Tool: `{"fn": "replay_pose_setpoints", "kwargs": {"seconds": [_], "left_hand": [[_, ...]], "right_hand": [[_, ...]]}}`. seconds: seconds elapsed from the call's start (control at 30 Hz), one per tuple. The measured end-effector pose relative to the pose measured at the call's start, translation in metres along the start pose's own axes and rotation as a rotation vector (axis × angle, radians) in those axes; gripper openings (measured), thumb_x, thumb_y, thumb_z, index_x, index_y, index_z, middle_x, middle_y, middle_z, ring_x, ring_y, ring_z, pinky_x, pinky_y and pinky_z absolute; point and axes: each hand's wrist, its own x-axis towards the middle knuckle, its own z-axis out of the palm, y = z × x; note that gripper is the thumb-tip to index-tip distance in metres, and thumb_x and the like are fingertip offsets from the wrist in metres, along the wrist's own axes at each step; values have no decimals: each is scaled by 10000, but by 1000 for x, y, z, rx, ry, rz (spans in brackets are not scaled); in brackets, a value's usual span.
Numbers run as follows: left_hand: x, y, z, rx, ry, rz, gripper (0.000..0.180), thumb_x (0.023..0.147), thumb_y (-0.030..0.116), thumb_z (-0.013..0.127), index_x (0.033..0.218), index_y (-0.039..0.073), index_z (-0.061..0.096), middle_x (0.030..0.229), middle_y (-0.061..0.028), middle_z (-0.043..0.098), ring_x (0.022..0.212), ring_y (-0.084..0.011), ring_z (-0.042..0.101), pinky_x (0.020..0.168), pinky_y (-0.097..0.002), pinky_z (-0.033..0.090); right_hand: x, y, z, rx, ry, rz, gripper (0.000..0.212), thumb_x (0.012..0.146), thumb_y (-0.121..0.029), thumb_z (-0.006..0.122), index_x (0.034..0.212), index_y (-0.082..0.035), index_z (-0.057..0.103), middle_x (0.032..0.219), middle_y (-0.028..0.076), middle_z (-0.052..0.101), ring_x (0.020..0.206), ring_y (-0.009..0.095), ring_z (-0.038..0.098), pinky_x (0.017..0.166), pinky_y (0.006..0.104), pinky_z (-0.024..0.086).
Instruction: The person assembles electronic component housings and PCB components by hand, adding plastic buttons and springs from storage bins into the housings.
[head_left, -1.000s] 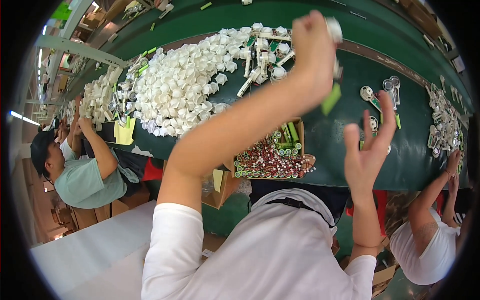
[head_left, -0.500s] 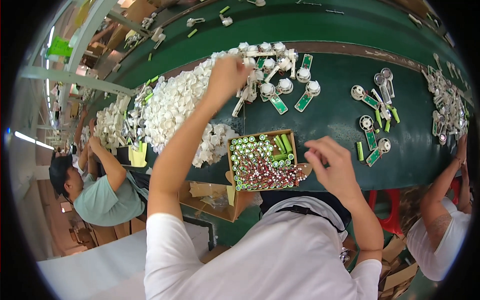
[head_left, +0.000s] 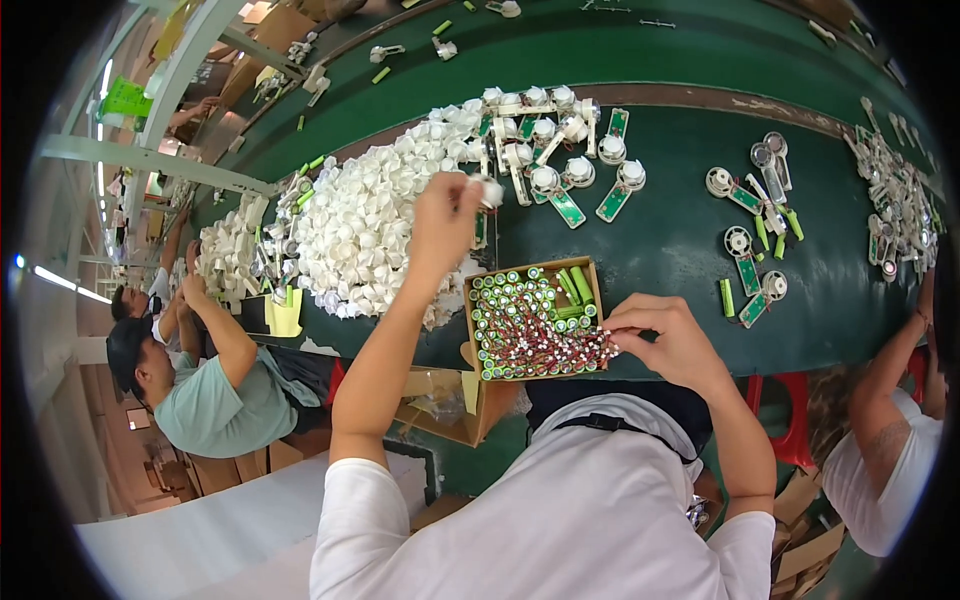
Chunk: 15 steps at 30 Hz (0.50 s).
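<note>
My left hand (head_left: 447,220) is raised over the table, at the right edge of a heap of small white plastic caps (head_left: 365,215). Between its thumb and fingers is a white-capped part (head_left: 489,191); a green strip shows just below, and I cannot tell if it belongs to it. A cardboard box of green batteries (head_left: 533,265) with red and black wires lies in front of me. At the box's right side, my right hand (head_left: 660,335) pinches the small white wire connectors (head_left: 606,348) at the ends of the leads.
White-capped assemblies with green circuit boards (head_left: 566,207) lie beyond the box. Uncapped assemblies (head_left: 745,262) and loose green batteries (head_left: 727,298) are farther right, before a pile of parts (head_left: 890,205). Co-workers sit left (head_left: 215,400) and right (head_left: 890,450). An open carton (head_left: 445,400) stands below the table.
My left hand has come back toward me from the far assemblies, now showing a white-capped part. My right hand has moved to the box edge and closed on the wire connectors.
</note>
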Motion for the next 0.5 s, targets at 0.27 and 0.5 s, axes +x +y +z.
{"fn": "replay_pose_setpoints", "kwargs": {"seconds": [0.27,0.5], "left_hand": [[-12,51,-38,-1534,-64,-454,328,1046,247,427,1158,-45,529,1085,-174,619,862,-224,577,737,-343,505],[-29,58,-23,-1712,-184,-573,338,1036,270,443,1282,39,464,1141,-156,599,946,-236,589,798,-372,517]], "right_hand": [[-4,15,9,382,89,76,170,802,83,691,961,27,713,894,105,694,841,204,683,730,293,549],[7,20,18,129,280,-287,146,781,58,713,925,30,711,904,140,715,826,248,680,789,334,543]]}}
